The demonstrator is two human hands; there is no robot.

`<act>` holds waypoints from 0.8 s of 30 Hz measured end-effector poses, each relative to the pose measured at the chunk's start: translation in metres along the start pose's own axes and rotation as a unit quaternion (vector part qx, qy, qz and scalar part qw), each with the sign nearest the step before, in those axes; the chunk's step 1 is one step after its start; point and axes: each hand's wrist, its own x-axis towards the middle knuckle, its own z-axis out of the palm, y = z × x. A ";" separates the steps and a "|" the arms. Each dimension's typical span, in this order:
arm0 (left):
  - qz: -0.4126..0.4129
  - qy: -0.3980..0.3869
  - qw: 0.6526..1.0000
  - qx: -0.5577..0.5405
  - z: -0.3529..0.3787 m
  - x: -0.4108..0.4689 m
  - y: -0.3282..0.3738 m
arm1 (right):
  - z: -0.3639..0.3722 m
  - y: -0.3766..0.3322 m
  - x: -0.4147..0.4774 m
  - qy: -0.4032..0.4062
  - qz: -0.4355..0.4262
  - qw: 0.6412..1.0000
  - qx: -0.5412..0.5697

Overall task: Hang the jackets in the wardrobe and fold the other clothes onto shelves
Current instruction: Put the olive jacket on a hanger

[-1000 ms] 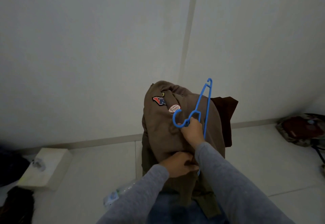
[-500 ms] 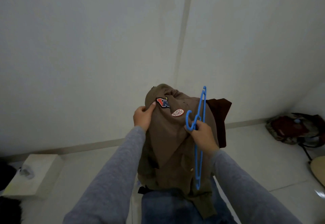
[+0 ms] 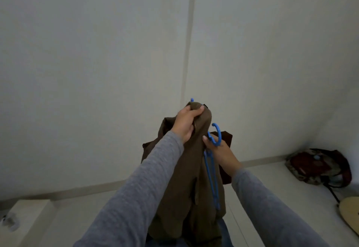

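Left hand [image 3: 185,124] fisted tight on the bunched top of the brown jacket [image 3: 184,180], which is held up before the white wall [image 3: 97,72] and part-hidden by the grey sleeve [image 3: 147,184]; right hand [image 3: 221,153] fingers curled round the neck of the blue hanger [image 3: 209,178] against the jacket; dark red bag [image 3: 318,166] on the floor far right, white box [image 3: 27,217] low left.

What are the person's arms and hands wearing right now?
The left sleeve and right sleeve are long, heathered grey knit, ending at the wrists. The left hand and right hand are bare: no gloves, no watch visible.
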 end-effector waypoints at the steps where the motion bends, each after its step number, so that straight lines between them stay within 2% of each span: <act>1: 0.010 -0.002 0.999 0.046 0.014 -0.002 0.007 | -0.006 -0.004 0.000 0.019 -0.008 1.000 0.009; 3: 0.048 0.000 0.988 0.148 0.040 -0.012 0.019 | -0.023 -0.017 -0.005 0.054 -0.016 0.998 0.019; 7: 0.176 0.087 0.938 0.285 0.052 -0.017 0.028 | -0.046 -0.036 -0.015 0.090 -0.009 0.996 0.009; 9: 0.188 0.037 0.948 0.256 0.051 -0.016 0.026 | -0.063 -0.045 -0.021 0.119 -0.003 0.993 0.019; 12: 0.150 -0.063 0.975 0.152 0.065 -0.029 0.010 | -0.095 -0.058 -0.034 0.159 -0.014 0.987 0.018; 15: 0.136 -0.026 0.978 0.159 0.076 -0.038 -0.020 | -0.127 -0.075 -0.047 0.191 -0.028 0.981 -0.001; 17: 0.101 -0.035 0.975 0.195 0.080 -0.035 -0.045 | -0.151 -0.085 -0.056 0.217 -0.046 0.975 -0.008; 19: 0.034 -0.077 0.961 0.263 0.087 -0.031 -0.070 | -0.170 -0.093 -0.064 0.232 -0.057 0.971 -0.022; 22: -0.126 -0.146 0.925 0.328 0.102 -0.036 -0.100 | -0.190 -0.099 -0.074 0.255 -0.062 0.964 -0.034; 24: -0.231 -0.186 0.896 0.332 0.112 -0.043 -0.115 | -0.202 -0.100 -0.080 0.274 -0.059 0.960 -0.023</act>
